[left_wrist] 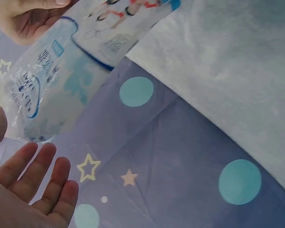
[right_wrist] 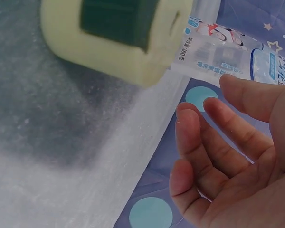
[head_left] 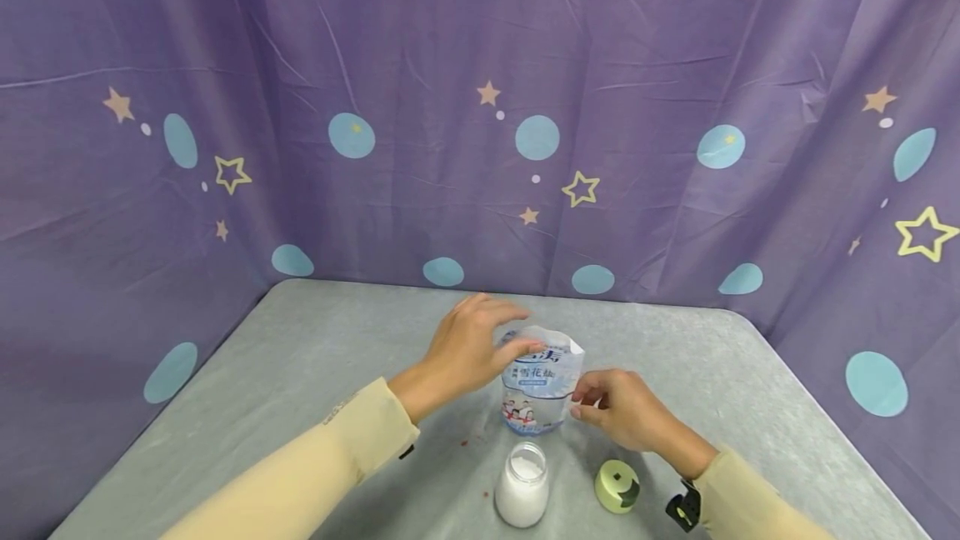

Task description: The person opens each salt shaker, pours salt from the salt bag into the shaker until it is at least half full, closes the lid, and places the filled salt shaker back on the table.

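Observation:
A blue-and-white printed bag of salt [head_left: 536,386] stands upright on the table, its top edge uneven. My left hand [head_left: 472,344] is at the bag's upper left, thumb and fingers spread apart; in the left wrist view the left hand's fingers [left_wrist: 47,185] are loosely bent at the bag's top end. At the bag's right edge is my right hand [head_left: 622,407], thumb and fingertips close beside it. The right wrist view shows a gap between this hand's thumb and its relaxed fingers [right_wrist: 187,130]. In front of the bag stands a lidless glass jar [head_left: 522,486] of white grains.
A pale green round lid [head_left: 617,486] with a dark green patch lies right of the jar, below my right hand. The grey-covered table [head_left: 360,332] meets a purple patterned curtain [head_left: 420,190] at its back and sides. A few small reddish specks lie near the jar.

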The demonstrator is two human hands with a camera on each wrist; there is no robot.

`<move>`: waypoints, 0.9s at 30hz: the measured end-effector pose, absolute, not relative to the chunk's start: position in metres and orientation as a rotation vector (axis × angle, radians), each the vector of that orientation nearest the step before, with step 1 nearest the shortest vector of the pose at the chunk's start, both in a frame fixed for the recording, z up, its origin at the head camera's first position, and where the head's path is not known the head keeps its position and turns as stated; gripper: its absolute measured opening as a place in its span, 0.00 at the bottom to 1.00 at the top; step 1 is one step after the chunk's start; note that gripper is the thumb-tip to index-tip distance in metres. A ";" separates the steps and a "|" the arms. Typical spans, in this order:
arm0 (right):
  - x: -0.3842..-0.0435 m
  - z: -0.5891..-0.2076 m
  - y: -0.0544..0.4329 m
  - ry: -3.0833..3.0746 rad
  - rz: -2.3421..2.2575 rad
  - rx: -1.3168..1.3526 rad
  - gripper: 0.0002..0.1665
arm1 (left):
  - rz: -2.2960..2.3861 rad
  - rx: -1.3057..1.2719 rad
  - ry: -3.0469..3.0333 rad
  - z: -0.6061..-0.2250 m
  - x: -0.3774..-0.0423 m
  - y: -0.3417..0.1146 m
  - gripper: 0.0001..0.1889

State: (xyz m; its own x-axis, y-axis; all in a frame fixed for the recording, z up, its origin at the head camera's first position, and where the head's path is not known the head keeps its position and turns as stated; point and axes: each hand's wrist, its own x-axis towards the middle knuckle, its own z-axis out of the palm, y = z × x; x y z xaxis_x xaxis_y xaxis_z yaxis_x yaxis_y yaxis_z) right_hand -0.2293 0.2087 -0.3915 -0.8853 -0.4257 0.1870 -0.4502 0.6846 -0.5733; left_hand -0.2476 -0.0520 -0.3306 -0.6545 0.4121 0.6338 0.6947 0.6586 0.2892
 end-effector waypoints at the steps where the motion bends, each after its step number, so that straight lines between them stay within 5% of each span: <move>1: -0.229 -0.392 0.210 -2.850 0.980 0.730 0.05 | -0.721 -0.844 -2.357 -0.332 -0.247 -0.054 0.23; 27: -0.209 -0.391 0.230 -2.813 1.067 0.633 0.08 | -0.888 -0.718 -2.410 -0.363 -0.233 -0.091 0.24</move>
State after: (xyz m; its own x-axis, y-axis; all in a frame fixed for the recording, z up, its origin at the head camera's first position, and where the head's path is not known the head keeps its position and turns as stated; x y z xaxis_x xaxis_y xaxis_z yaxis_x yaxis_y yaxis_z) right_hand -0.2091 0.2296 -0.3910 -0.9131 -0.3529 0.2043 -0.3996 0.6748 -0.6205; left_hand -0.2331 -0.0909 -0.3629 -0.7523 0.3076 0.5826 0.6121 0.6535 0.4453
